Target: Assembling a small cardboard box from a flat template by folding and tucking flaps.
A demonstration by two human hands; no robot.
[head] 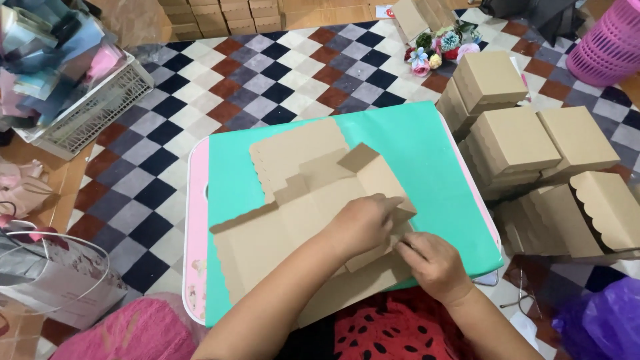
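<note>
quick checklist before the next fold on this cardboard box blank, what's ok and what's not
1. Cardboard blank lies on the green table top: ok.
2. Left hand presses on the blank: ok.
3. Right hand is on the flap at the near right edge: ok.
4. Scalloped flap at the far side lies free, nothing on it: ok.
5. Whether the side tab is tucked under the hands: cannot tell, hidden.
6. Finished boxes stand off the table, to the right: ok.
</note>
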